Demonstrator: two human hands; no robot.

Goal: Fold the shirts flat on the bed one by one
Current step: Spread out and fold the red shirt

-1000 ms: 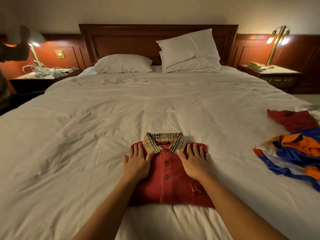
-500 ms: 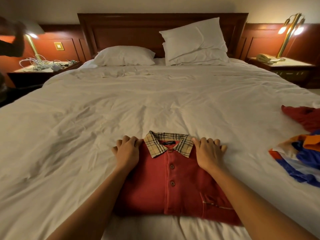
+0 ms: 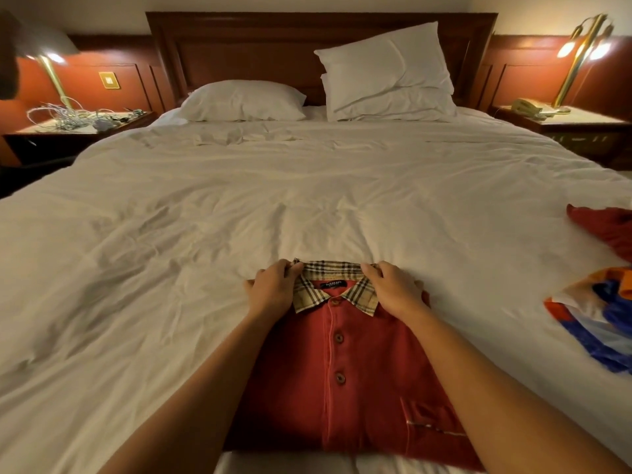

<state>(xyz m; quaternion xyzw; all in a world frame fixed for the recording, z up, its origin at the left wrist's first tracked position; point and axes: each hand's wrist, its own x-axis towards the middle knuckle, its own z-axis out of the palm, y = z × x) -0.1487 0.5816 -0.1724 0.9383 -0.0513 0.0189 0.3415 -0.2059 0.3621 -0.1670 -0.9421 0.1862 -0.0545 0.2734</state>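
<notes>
Red polo shirt (image 3: 342, 388) lies folded, buttons up, at the bed's (image 3: 239, 217) near edge. The left hand (image 3: 273, 289) and right hand (image 3: 393, 289) have quit pressing flat. Their fingers now curl, pinching the shoulders beside the plaid collar (image 3: 335, 289). The fold looks finished, ready to shift.

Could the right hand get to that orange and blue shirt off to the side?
Probably yes: only bare sheet lies between the right hand and the orange and blue shirt, though it is pinching the collar of the red shirt and must let go first.
</notes>
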